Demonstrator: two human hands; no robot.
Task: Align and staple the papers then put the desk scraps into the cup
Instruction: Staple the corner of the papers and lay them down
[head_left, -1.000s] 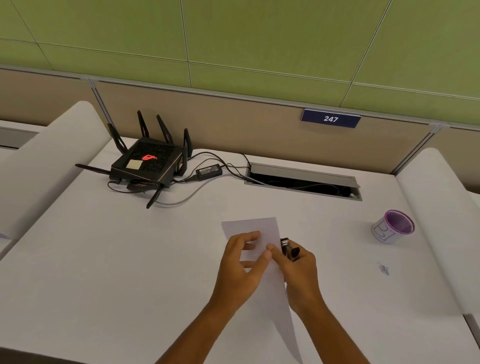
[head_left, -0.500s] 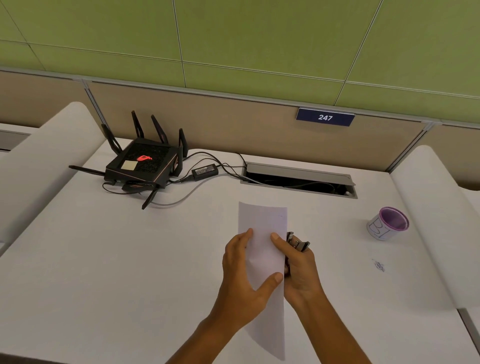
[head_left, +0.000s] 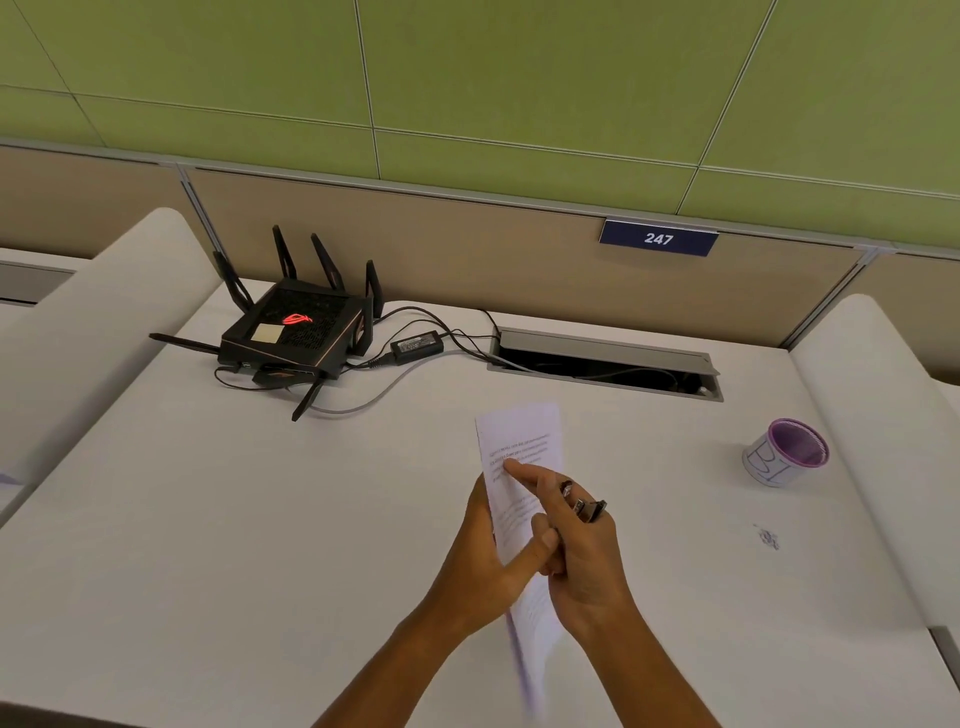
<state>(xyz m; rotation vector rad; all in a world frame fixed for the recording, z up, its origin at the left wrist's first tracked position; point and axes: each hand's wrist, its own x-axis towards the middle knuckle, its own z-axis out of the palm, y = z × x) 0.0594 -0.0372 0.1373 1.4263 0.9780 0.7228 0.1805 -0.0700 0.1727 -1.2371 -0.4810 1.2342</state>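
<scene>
Stapler (head_left: 589, 508) mostly hidden in grip

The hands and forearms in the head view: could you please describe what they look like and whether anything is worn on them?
Both the left hand and the right hand are bare, with no gloves. The forearms are bare too, right down to the bottom edge of the picture, so no sleeves show. No watch, bracelet or wristband is visible on either wrist, and I can make out no ring on the fingers that show.

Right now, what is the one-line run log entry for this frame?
phase: aligning | left hand: holds papers upright | right hand: holds stapler, finger on papers | cup: on desk, right | scrap: on desk
</scene>
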